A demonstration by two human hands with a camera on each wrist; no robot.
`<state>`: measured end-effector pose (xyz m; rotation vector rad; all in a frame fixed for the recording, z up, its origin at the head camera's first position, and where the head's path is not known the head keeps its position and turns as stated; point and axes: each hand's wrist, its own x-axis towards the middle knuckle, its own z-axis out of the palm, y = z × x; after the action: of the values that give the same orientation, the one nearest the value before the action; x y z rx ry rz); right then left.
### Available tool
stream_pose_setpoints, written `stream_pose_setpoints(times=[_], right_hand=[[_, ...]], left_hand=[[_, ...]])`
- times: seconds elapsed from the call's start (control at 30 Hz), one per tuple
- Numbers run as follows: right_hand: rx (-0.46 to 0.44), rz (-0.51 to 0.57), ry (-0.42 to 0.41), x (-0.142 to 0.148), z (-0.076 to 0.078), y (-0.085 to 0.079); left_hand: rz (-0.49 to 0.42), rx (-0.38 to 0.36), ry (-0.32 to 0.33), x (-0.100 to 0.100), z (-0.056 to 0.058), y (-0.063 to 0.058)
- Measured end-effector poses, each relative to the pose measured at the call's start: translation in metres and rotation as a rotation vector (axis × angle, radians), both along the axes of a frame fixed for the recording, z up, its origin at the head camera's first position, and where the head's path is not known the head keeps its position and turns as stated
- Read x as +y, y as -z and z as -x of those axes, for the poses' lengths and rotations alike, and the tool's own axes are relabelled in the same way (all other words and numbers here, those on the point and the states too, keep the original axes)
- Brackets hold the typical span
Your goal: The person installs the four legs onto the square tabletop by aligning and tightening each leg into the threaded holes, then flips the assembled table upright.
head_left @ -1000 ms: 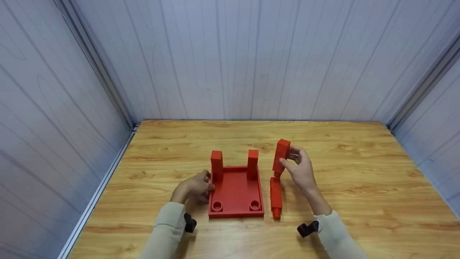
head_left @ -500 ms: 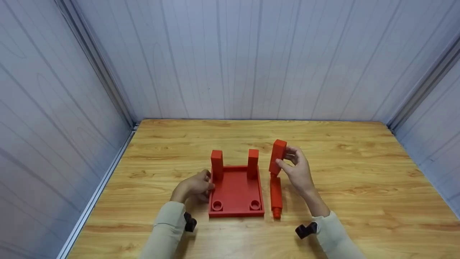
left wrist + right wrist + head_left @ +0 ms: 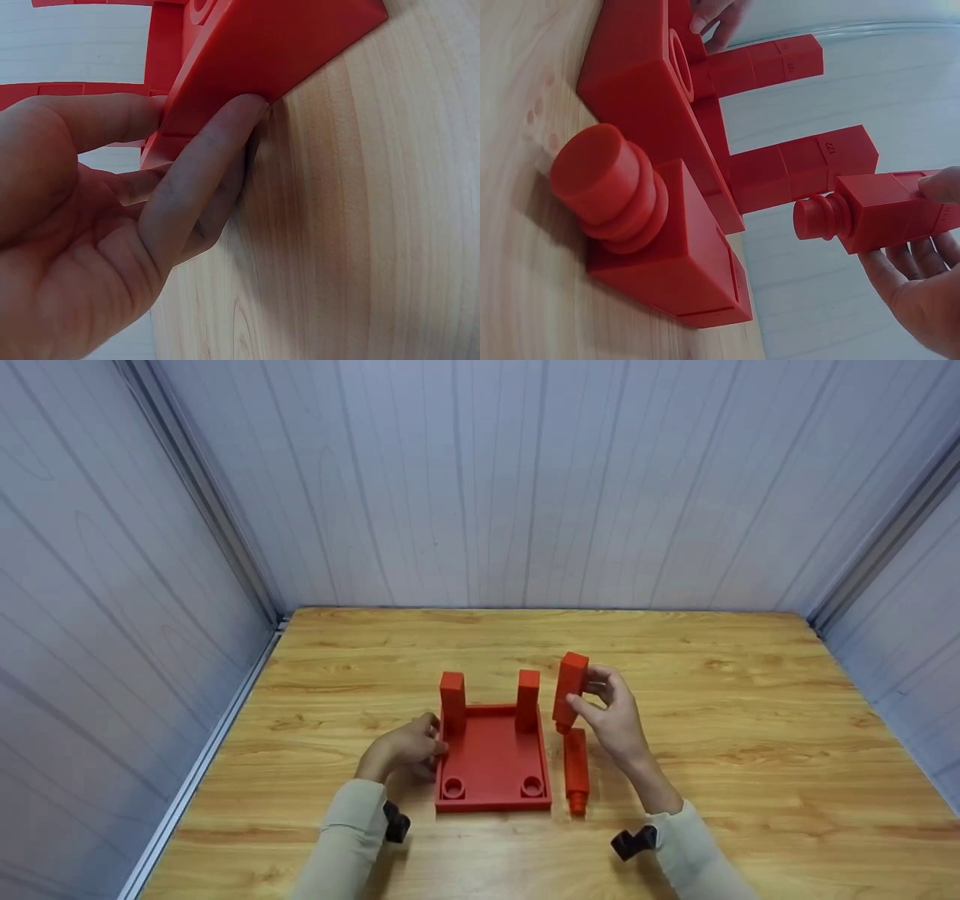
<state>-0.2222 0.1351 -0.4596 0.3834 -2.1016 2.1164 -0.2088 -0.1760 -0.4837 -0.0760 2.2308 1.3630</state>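
Observation:
A red square tray (image 3: 491, 761) with a low rim lies on the table, two red legs (image 3: 528, 701) upright at its far corners and round sockets (image 3: 532, 787) at its near corners. My left hand (image 3: 409, 744) grips the tray's left wall, thumb over the rim and fingers outside, as the left wrist view shows. Right of the tray, my right hand (image 3: 615, 720) holds a red leg (image 3: 570, 690) between thumb and fingers, raised and slightly tilted. Its ridged round peg (image 3: 821, 217) points down toward the table. Another red leg (image 3: 576, 769) lies beside the tray, peg toward me.
The wooden table (image 3: 750, 720) extends on both sides of the tray. Pale panel walls (image 3: 495, 487) stand behind it and at the left and right. Each wrist carries a small black camera mount (image 3: 634, 842).
My right hand has moved left with the red leg, bringing it closer to the tray's right side. The left hand and the tray have stayed in place.

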Motion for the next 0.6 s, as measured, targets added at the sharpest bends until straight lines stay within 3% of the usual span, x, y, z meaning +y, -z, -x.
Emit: stream_pose_setpoints(times=[0.6], right_hand=[[0.019,-0.001,-0.054,-0.015,-0.008,0.001]], left_hand=[[-0.008,0.013,-0.007,-0.001,0.001,0.003]])
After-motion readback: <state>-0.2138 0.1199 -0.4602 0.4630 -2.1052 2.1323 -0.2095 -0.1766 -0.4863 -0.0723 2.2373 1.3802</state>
